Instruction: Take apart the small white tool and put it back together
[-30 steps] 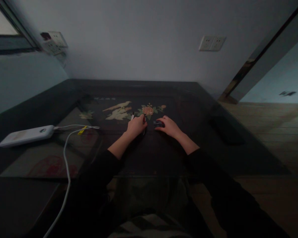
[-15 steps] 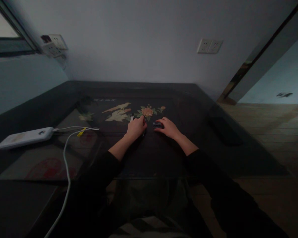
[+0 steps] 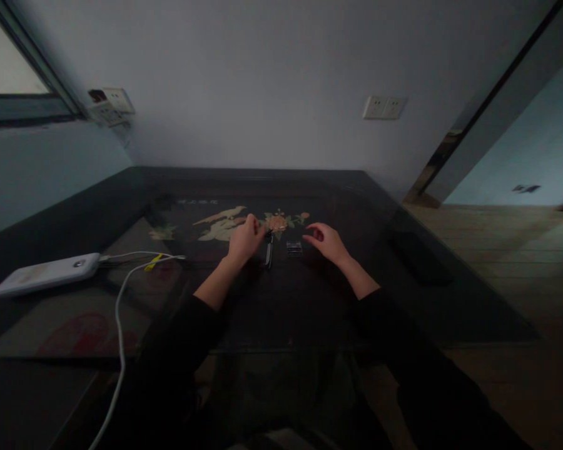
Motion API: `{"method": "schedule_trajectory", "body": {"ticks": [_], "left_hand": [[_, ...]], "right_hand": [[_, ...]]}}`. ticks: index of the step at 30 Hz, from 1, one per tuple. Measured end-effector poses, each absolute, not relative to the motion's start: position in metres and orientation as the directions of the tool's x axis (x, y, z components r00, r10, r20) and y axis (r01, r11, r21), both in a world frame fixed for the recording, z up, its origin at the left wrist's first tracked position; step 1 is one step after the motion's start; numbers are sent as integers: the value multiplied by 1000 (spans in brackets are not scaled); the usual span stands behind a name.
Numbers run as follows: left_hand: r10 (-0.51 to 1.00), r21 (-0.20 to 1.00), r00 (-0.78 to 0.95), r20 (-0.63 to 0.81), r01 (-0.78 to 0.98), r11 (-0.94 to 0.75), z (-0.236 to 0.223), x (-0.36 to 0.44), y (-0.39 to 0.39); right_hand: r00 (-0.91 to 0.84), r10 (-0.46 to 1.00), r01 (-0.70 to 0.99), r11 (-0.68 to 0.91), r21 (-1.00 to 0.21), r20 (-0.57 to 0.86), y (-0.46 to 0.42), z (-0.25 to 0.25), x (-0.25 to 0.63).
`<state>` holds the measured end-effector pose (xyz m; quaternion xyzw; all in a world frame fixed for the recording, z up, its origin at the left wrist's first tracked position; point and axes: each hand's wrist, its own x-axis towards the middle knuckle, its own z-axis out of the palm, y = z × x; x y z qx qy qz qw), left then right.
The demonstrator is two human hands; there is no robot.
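Observation:
My left hand (image 3: 246,240) rests over the dark tabletop beside a slim, shiny object (image 3: 269,250) whose kind I cannot make out. The fingers are bent and a little apart, with nothing visible in them; the fingertips lie near the object's dark upper end. A small clear case with dark parts (image 3: 294,248) lies to the right of the slim object. My right hand (image 3: 328,242) hovers just right of that case, thumb and fingers parted around nothing, no longer touching it.
The dark glossy table (image 3: 328,300) bears a picture of birds and flowers (image 3: 278,223). A white power bank (image 3: 49,275) with a white cable (image 3: 120,325) lies left. A dark flat object (image 3: 420,257) lies right. Behind stands the wall (image 3: 248,112) with sockets (image 3: 384,107).
My right hand has let go of the small clear case and drawn off to the right. The left hand has shifted left, uncovering the slim object. The view has tilted up slightly.

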<state>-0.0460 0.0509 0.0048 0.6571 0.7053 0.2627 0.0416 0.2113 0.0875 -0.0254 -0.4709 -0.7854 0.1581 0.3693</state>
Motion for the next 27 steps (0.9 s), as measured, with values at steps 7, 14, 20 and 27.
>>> {"method": "schedule_trajectory", "body": {"ticks": [7, 14, 20, 27], "left_hand": [[861, 603, -346, 373, 796, 58, -24, -129, 77], [909, 607, -274, 314, 794, 30, -35, -128, 89], [927, 592, -243, 285, 805, 29, -35, -128, 89], [934, 571, -227, 276, 820, 30, -37, -128, 91]], "right_hand": [[241, 843, 623, 245, -742, 481, 116, -41, 286], [215, 848, 636, 255, -728, 485, 116, -47, 282], [173, 856, 628, 285, -724, 487, 115, -45, 279], [179, 831, 636, 311, -706, 527, 115, -46, 279]]}}
